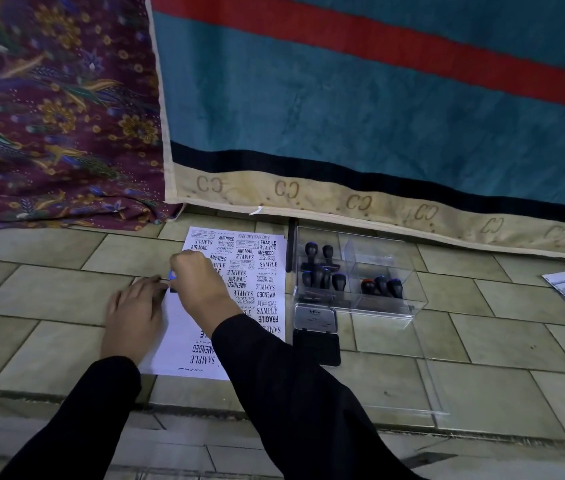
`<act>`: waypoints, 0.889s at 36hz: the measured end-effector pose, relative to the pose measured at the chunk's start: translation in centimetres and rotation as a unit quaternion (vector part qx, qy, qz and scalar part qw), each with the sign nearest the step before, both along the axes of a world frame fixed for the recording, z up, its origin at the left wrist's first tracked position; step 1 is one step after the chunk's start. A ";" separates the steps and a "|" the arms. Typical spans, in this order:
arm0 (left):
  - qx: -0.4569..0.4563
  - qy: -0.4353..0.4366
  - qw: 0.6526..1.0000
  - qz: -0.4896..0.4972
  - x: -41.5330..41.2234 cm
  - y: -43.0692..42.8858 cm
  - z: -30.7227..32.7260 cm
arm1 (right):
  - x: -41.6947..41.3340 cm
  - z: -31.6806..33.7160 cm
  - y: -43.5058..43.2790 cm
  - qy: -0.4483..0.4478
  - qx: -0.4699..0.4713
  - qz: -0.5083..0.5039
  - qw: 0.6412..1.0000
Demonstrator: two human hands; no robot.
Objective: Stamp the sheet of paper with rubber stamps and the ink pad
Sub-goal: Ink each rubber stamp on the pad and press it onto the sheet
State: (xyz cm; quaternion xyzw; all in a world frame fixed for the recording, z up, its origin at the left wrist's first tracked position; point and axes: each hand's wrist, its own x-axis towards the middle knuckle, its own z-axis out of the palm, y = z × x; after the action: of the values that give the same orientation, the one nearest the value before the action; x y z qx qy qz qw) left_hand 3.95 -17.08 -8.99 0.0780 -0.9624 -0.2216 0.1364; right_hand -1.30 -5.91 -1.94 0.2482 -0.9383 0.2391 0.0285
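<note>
Two hands: held over the sheet of paper (267,271) on the tiled floor (447,341).
Right hand (201,282): curled round a blue-topped rubber stamp (172,276) at the sheet's left edge.
Left hand (135,313): fingers straight, laid on that edge.
Ink pad (316,344): opened, beside the sheet's right edge.

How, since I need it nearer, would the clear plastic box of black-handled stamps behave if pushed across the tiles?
The clear plastic box looks rigid and low, so it would probably slide on the smooth tiled floor rather than tip. The black-handled stamps stand loose inside, so they may topple or rattle.
</note>
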 end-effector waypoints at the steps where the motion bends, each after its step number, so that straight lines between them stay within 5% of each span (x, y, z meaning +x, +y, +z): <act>1: -0.002 -0.001 1.000 -0.001 0.0 0.0 0.0 | -0.1 0.1 0.0 -0.009 -0.009 -0.007 1.000; 5: 0.011 0.008 1.000 0.005 0.0 -0.2 -0.1 | -0.6 0.0 0.4 -0.051 -0.066 -0.031 0.996; 9: 0.006 0.006 1.000 -0.008 -0.3 -0.7 -0.2 | -1.0 -0.1 2.3 -0.089 -0.231 -0.103 0.964; 16: 0.023 0.020 1.000 -0.008 -0.3 -0.8 -0.5 | -3.4 3.4 13.4 0.042 -0.368 -0.254 0.894; 22: 0.029 0.019 0.999 -0.007 -0.3 -0.7 -0.5 | -4.8 4.0 24.8 0.113 -0.308 -0.377 0.866; 32: 0.045 0.010 0.999 -0.012 -0.2 -0.8 -0.2 | -6.5 1.0 29.8 0.014 -0.106 -0.380 0.919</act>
State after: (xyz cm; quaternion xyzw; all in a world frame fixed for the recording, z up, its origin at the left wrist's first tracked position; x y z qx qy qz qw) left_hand 3.73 -17.90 -9.16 0.0704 -0.9510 -0.2667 0.1398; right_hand -7.85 23.87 -0.95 -0.1277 -0.9307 0.3048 0.1566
